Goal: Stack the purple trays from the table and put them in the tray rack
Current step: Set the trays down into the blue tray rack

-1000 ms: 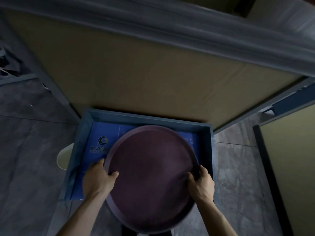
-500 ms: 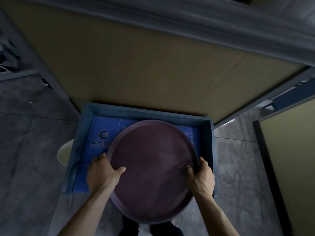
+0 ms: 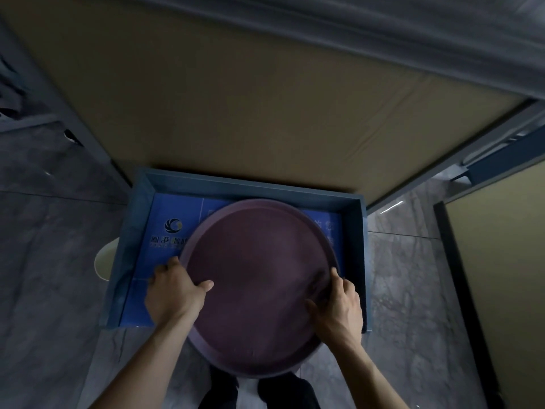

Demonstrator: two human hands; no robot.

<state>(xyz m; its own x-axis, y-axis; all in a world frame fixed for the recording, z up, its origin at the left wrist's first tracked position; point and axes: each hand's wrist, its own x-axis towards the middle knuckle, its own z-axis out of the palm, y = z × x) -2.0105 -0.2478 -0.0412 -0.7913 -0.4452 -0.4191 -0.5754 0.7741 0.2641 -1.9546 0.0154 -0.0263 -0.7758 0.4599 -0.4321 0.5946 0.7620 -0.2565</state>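
Over the blue open-topped rack box [image 3: 351, 202], both hands' fingers [image 3: 160, 271] clamp opposite rims of the round purple plastic tray [image 3: 259, 278], likely to keep it level.

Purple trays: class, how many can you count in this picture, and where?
1 purple tray shows, held by the left hand and right hand over the blue bin. More may be stacked unseen beneath it.

Both hands grip a round purple tray [image 3: 259, 278] by its opposite rims, the left hand [image 3: 174, 293] with its thumb on the inside, the right hand [image 3: 339, 305] likewise, over a blue tray rack [image 3: 138, 231] on the grey floor [image 3: 53, 290]
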